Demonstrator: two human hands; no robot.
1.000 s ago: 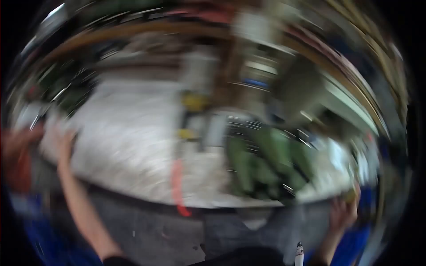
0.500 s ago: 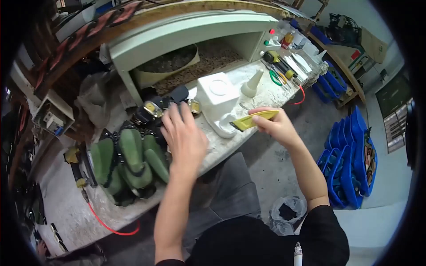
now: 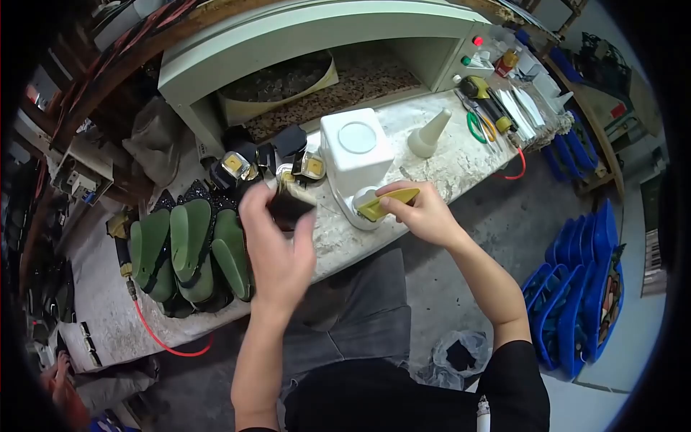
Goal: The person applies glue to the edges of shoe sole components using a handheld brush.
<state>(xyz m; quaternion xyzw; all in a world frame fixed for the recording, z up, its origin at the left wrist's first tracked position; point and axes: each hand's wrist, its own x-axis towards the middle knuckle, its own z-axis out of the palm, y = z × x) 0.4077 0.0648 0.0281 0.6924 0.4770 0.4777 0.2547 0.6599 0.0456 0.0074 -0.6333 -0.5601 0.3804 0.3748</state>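
A black shoe heel (image 3: 294, 204), blurred by motion, sits between the thumb and fingers of my left hand (image 3: 272, 252) above the bench. My right hand (image 3: 430, 218) pinches a flat yellow-green brush (image 3: 391, 204). The brush's lower end is in the small round cup (image 3: 361, 201) at the front of a white plastic dispenser (image 3: 353, 137); its tip is hidden there. More black heels (image 3: 236, 167) with yellow patches lie behind my left hand. Green-soled shoe pieces with dark glittery parts (image 3: 191, 241) lie in a row left of that hand.
A pale box-shaped machine (image 3: 317, 32) stands behind the dispenser. To the right are a white cone nozzle (image 3: 430, 135), green-handled pliers (image 3: 475, 126) and a yellow-black tool (image 3: 486, 101). Blue bins (image 3: 576, 288) stand on the floor. Another person's hand (image 3: 59, 374) shows at lower left.
My left hand has lifted a black heel from the group and drawn it nearer. My right hand has moved the brush slightly left, into the cup. The view has shifted a little.
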